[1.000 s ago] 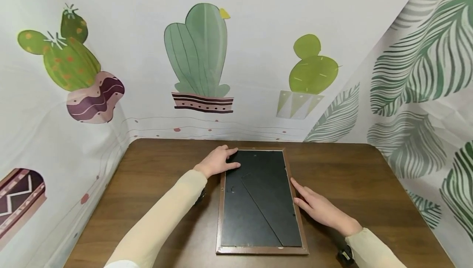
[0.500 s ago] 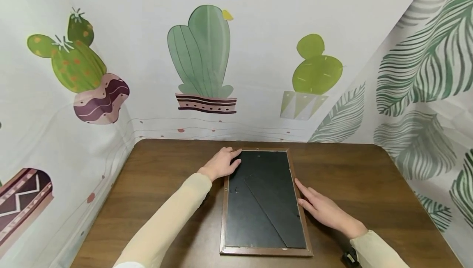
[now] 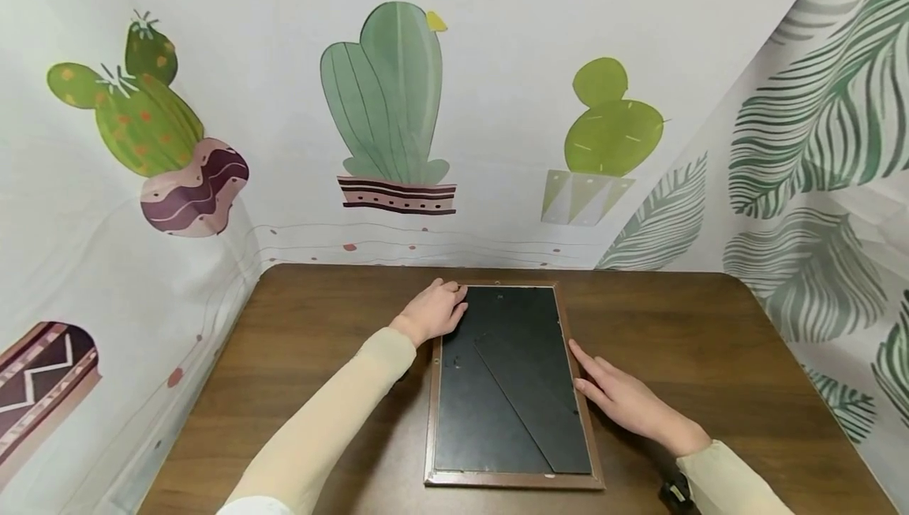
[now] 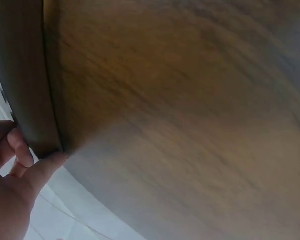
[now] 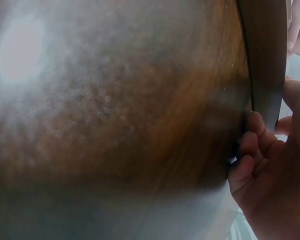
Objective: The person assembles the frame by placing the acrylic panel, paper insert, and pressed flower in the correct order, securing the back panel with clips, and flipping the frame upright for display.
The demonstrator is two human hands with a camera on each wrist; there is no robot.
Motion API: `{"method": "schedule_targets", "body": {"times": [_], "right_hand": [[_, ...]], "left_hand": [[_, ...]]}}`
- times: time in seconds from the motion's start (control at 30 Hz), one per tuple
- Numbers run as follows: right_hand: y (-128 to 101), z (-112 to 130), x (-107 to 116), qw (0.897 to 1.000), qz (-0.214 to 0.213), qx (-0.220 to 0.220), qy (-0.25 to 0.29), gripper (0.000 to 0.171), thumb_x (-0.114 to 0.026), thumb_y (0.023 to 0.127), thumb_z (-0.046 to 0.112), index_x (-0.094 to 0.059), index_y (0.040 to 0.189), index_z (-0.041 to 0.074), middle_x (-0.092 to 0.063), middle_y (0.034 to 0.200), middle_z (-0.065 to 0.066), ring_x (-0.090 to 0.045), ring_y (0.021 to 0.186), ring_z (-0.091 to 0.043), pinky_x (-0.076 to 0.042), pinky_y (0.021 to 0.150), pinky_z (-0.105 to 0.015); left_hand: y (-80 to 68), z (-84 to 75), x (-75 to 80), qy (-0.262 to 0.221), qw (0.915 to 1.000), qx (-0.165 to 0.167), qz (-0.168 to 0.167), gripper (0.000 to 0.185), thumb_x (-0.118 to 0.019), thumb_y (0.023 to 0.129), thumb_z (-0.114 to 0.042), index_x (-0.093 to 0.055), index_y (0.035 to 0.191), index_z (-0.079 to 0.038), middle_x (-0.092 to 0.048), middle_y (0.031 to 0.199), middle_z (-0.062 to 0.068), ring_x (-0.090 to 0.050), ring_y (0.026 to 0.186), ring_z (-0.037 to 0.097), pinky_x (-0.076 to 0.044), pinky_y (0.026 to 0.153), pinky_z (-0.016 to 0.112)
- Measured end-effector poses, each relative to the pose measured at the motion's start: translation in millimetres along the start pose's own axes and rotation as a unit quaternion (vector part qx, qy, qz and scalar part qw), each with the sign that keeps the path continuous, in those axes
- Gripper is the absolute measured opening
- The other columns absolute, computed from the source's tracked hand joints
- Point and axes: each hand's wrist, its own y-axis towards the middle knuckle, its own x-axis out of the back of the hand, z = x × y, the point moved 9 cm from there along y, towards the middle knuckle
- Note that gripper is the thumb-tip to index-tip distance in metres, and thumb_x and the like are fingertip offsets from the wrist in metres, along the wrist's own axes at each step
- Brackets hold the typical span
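A picture frame [image 3: 514, 397] lies face down on the wooden table, its black backing board and brown border facing up. A diagonal line marks the stand flap on the backing. At the frame's far left corner my left hand [image 3: 430, 312] grips the edge, fingers bent over it. In the left wrist view, that hand [image 4: 20, 175] has a finger against the corner of the dark frame side. My right hand [image 3: 632, 401] lies along the right border, its index finger stretched out and touching the side. The right wrist view shows the hand [image 5: 272, 160] with fingertips against the frame's side.
The brown table [image 3: 298, 357] extends to both sides of the frame. Behind it and to the sides hangs a white cloth [image 3: 497, 42] printed with cacti and leaves. A dark wrist device [image 3: 678, 491] sits by the right sleeve.
The left hand's fingers have drawn in at the corner, the thumb closer to the other fingers. The view has shifted slightly. The right hand keeps its place along the border.
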Motion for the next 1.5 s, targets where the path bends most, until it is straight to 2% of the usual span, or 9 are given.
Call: {"method": "schedule_targets", "body": {"times": [0.17,0.47,0.67,0.8,0.93,1.1,1.2,1.3,1.5], "right_hand": [[1.4,0.3,-2.1,1.000,0.006,-0.001,0.002,0.065,-0.051,0.111,0.036,-0.027,0.166,0.011,-0.055,0.144,-0.026,-0.064,0.122,-0.045,-0.054,0.097,-0.062],[-3.5,-3.7,-3.8,1.000,0.005,-0.004,0.003,0.065,-0.051,0.111,0.035,-0.027,0.166,0.010,-0.054,0.145,-0.027,-0.060,0.126,-0.047,-0.053,0.099,-0.064],[-0.5,0.6,-2.0,1.000,0.001,0.006,0.010,0.065,-0.052,0.111,0.034,-0.027,0.165,0.009,-0.052,0.149,-0.025,-0.060,0.128,-0.044,-0.052,0.101,-0.062],[2.9,2.0,-1.9,1.000,0.002,0.002,0.029,0.065,-0.054,0.110,0.034,-0.028,0.165,0.010,-0.043,0.158,-0.024,-0.060,0.128,-0.043,-0.050,0.104,-0.063],[4.4,2.0,-4.5,0.999,0.005,-0.001,0.032,0.066,-0.054,0.110,0.036,-0.028,0.165,0.009,-0.041,0.160,-0.025,-0.062,0.127,-0.040,-0.050,0.105,-0.061],[3.0,0.9,-0.6,1.000,-0.006,-0.004,0.024,0.067,-0.055,0.110,0.034,-0.028,0.165,0.008,-0.043,0.158,-0.026,-0.062,0.126,-0.038,-0.049,0.106,-0.061],[4.2,1.8,2.2,1.000,-0.014,-0.003,0.026,0.067,-0.057,0.109,0.032,-0.030,0.163,0.003,-0.063,0.131,-0.015,-0.067,0.101,-0.018,-0.058,0.088,-0.044],[5.2,1.1,3.5,0.999,-0.023,-0.009,0.038,0.065,-0.060,0.107,0.028,-0.035,0.158,-0.005,-0.058,0.098,-0.001,-0.053,0.078,-0.007,-0.048,0.069,-0.030],[4.1,5.3,3.5,0.999,-0.045,-0.007,0.009,0.049,-0.061,0.106,0.024,-0.055,0.143,-0.008,-0.067,0.123,-0.016,-0.067,0.109,-0.032,-0.057,0.091,-0.051]], "left_hand": [[-0.8,-2.3,-2.2,0.046,0.9988,-0.001,0.018,0.041,-0.055,0.109,-0.022,-0.062,0.140,0.003,-0.068,0.126,0.014,-0.064,0.117,0.028,-0.045,0.112,0.039],[2.7,-7.7,-4.8,0.076,0.9963,0.005,0.040,0.038,-0.054,0.109,-0.021,-0.062,0.142,-0.003,-0.067,0.130,0.008,-0.061,0.113,0.027,-0.054,0.099,0.031],[-3.3,0.4,-9.7,0.019,0.9958,0.042,0.079,0.049,-0.050,0.111,-0.025,-0.047,0.155,-0.003,-0.057,0.144,0.012,-0.054,0.133,0.030,-0.051,0.107,0.037],[-16.9,5.8,-4.2,-0.097,0.9892,0.092,0.059,0.061,-0.052,0.110,-0.025,-0.030,0.163,-0.004,-0.052,0.147,0.019,-0.054,0.134,0.034,-0.057,0.098,0.045],[-37.0,9.4,5.8,-0.206,0.9677,0.146,0.000,0.073,-0.056,0.109,-0.024,-0.016,0.166,-0.003,-0.045,0.150,0.027,-0.051,0.135,0.039,-0.057,0.095,0.049],[-71.1,4.9,12.6,-0.220,0.9577,0.181,-0.044,0.074,-0.059,0.106,-0.030,-0.026,0.157,0.013,-0.043,0.146,0.035,-0.046,0.136,0.047,-0.051,0.105,0.054],[-94.4,-1.4,10.9,-0.197,0.9609,0.192,-0.033,0.072,-0.061,0.104,-0.035,-0.040,0.147,0.019,-0.048,0.141,0.036,-0.047,0.132,0.050,-0.048,0.108,0.060],[-112.2,-12.8,4.7,-0.198,0.9619,0.188,0.001,0.074,-0.064,0.101,-0.041,-0.048,0.143,0.018,-0.048,0.144,0.036,-0.044,0.138,0.051,-0.043,0.111,0.066],[-131.9,-32.5,-9.6,-0.224,0.9552,0.183,0.062,0.092,-0.070,0.094,-0.056,-0.045,0.148,0.014,-0.039,0.156,0.033,-0.032,0.150,0.049,-0.032,0.118,0.069]]}}
